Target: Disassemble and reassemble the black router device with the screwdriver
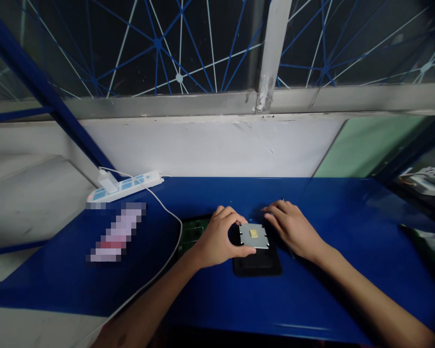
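Observation:
A square silver metal plate [245, 237] with a small yellow pad [253, 233] on its face is pinched at its left side between the thumb and fingers of my left hand [219, 237]. Just beneath it, a black rectangular case or pad [257, 265] lies on the table. Part of a green circuit board [193, 232] shows to the left, its right portion covered by that same hand. My right hand [293, 224] rests palm down on the tabletop, fingers stretched forward. Thin dark ends poke out around it, perhaps from a slim tool mostly hidden below.
A white power strip [137, 181] with a plugged-in charger [108, 181] sits at the back left of the blue table [217, 304]. Its white cable [168, 210] runs past my left arm. A blurred pinkish item [118, 232] lies left; a dark green-white bag [429, 246] lies right.

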Demonstrator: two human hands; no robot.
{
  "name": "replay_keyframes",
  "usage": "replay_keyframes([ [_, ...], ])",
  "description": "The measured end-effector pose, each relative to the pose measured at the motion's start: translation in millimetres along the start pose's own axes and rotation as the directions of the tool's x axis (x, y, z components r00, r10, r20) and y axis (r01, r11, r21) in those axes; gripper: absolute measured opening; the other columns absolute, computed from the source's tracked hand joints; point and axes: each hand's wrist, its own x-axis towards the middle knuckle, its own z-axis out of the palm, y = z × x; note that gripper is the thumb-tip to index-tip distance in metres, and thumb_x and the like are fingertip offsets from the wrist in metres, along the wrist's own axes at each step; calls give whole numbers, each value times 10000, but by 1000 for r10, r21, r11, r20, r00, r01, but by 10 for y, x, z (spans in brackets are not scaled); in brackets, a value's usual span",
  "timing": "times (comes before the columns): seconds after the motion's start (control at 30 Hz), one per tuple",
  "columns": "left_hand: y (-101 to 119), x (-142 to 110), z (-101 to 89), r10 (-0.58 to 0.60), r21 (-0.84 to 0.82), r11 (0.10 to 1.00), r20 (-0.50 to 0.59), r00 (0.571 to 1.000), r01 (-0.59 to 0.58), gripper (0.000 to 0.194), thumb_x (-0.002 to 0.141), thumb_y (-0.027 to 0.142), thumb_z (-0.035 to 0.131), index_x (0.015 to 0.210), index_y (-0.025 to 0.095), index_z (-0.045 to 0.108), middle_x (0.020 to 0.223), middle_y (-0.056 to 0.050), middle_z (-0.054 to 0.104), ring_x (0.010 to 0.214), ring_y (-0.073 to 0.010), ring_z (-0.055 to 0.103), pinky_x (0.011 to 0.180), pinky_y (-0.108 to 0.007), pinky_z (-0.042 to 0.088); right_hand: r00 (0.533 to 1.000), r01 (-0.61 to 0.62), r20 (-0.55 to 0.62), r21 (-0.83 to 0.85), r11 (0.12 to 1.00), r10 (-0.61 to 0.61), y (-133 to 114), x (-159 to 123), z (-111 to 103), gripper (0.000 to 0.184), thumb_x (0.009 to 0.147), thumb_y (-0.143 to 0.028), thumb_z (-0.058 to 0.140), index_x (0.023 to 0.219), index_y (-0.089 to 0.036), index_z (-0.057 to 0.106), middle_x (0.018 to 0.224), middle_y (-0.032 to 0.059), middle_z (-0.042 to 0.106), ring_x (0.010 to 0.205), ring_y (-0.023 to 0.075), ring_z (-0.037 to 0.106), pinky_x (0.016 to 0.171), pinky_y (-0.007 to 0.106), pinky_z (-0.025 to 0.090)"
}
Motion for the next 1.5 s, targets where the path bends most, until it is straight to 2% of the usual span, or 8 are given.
replay_keyframes([
  [0.07,12,-4,5,-5,9,1000,20,1000,5,450,647,334,926,970,234,628,1004,-23,594,967,-263,516,867,-413,460,1000,-27,8,-74,997,27,35,-4,67,334,1046,-364,411,1173,-218,683,1098,116,655,954,279,614,886,476,489],
  [0.23,25,-14,24,-4,13,1000,60,998,3,476,645,366,931,990,230,633,993,-25,594,970,-266,518,852,-402,459,998,-69,-25,-125,990,66,46,-26,127,295,1005,-371,508,1150,-224,718,1119,128,638,967,284,634,863,449,506],
  [0.53,33,-11,71,-28,55,998,117,993,22,503,613,408,947,942,224,613,998,-23,609,975,-266,520,873,-412,447,997,-82,4,-142,986,83,46,-17,144,301,998,-354,520,1162,-180,702,1133,137,642,952,281,638,860,444,515],
  [0.83,27,-30,110,-68,120,992,172,983,48,500,656,413,906,997,223,593,1075,-45,568,1037,-298,482,927,-476,417,996,-91,-15,-131,987,89,50,-22,151,291,996,-353,518,1156,-180,690,1128,136,647,940,274,644,846,434,516],
  [1.2,10,-66,137,-52,172,985,165,985,23,490,664,441,887,995,231,593,1139,-65,528,1052,-320,462,896,-487,423,995,-96,-25,-139,986,94,90,-31,202,308,996,-342,499,1176,-155,666,1133,158,645,977,298,648,850,446,519],
  [1.5,12,-64,131,-54,181,983,155,986,25,513,655,467,901,989,220,600,1150,-68,536,1069,-321,468,903,-470,410,988,-156,-51,-231,960,148,44,-50,177,328,981,-380,533,1183,-165,677,1110,166,635,988,314,625,844,438,500],
])
